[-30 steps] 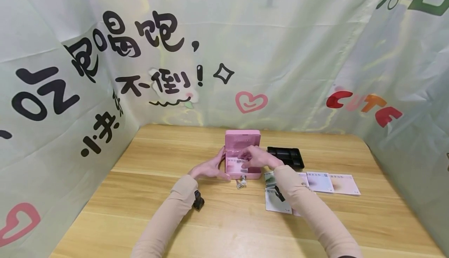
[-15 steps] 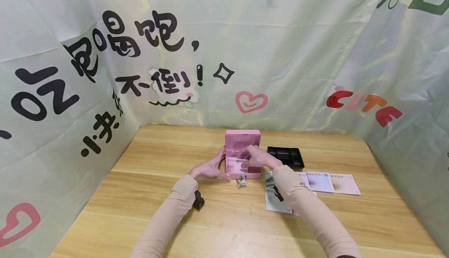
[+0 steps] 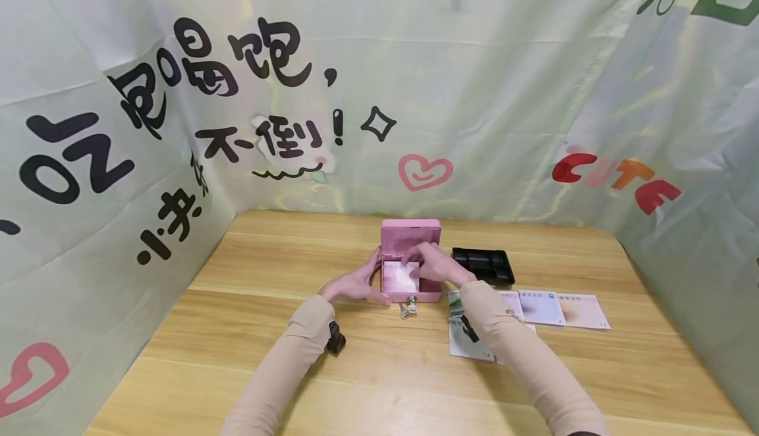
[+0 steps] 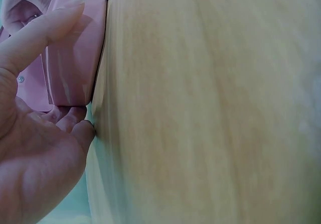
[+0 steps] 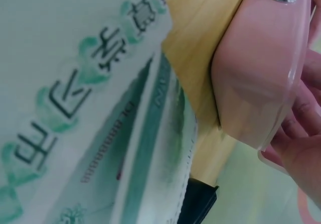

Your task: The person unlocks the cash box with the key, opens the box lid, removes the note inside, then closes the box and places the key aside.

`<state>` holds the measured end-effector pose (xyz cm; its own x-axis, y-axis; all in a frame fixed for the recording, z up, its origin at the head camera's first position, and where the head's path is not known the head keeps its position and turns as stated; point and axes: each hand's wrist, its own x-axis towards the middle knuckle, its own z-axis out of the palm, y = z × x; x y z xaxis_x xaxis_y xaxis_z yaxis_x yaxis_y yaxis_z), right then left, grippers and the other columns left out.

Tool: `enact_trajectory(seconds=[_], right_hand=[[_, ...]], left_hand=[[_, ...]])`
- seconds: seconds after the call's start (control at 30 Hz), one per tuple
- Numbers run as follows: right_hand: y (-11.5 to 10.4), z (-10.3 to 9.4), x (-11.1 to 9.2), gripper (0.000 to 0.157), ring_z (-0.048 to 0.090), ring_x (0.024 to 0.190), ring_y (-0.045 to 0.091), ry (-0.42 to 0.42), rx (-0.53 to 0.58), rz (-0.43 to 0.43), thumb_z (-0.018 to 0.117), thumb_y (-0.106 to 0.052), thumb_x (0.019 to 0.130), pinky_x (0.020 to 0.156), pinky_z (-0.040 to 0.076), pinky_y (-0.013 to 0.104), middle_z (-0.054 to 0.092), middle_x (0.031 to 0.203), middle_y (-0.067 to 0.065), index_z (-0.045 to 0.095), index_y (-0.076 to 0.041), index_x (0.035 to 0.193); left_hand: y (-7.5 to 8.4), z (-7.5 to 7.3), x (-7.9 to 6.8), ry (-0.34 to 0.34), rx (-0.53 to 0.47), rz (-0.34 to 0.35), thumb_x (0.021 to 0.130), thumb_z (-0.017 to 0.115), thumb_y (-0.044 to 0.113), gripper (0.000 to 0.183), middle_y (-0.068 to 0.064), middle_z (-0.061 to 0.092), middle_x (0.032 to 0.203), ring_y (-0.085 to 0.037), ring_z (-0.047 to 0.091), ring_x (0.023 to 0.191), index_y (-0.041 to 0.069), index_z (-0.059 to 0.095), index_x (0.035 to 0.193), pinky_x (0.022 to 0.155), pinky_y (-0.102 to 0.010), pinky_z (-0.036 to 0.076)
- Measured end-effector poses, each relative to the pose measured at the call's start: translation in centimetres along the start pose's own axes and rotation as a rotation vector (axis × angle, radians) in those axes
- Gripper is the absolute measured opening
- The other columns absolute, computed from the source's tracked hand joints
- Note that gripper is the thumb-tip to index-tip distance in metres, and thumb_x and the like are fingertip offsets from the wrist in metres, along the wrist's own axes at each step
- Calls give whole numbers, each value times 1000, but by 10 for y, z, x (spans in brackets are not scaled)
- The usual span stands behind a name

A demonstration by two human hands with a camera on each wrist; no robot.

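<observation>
Only head view: banknote (image 3: pixel 400 279) inside box (image 3: pixel 431 297)

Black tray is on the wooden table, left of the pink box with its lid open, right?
Not left: the black tray is to the right of the pink box, as the head view shows. The tray is on the wooden table, and the lid is open, just as you said.
</observation>
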<state>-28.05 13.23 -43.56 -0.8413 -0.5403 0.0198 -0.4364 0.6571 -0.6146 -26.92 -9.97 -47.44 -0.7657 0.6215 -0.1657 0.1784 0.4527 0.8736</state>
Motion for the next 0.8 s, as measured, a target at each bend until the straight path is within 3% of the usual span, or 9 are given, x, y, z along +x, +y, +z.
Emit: enact_trajectory(seconds=[0.2, 0.57, 0.8], right_hand=[[2, 1, -2, 18, 66, 79, 15, 26, 38, -16, 72, 6, 83, 73, 56, 27, 76, 90, 12, 74, -2, 99], [5, -3, -13, 21, 69, 91, 22, 128, 115, -1, 71, 3, 85, 83, 60, 36, 74, 99, 15, 71, 0, 107], [-1, -7, -21, 23, 69, 86, 24, 219, 219, 0, 66, 5, 89, 67, 57, 25, 72, 103, 22, 67, 3, 113]], left_hand=[[1, 0, -1, 4, 2, -15, 76, 85, 17, 133, -21, 4, 170, -35, 6, 158, 11, -18, 160, 130, -55, 8], [1, 0, -2, 10, -8, -9, 76, 85, 16, 132, -19, 5, 170, -34, 6, 158, 15, -14, 161, 130, -54, 9], [2, 1, -2, 14, -6, -21, 76, 85, 16, 132, -21, 4, 170, -35, 7, 158, 11, -16, 161, 130, -53, 11]])
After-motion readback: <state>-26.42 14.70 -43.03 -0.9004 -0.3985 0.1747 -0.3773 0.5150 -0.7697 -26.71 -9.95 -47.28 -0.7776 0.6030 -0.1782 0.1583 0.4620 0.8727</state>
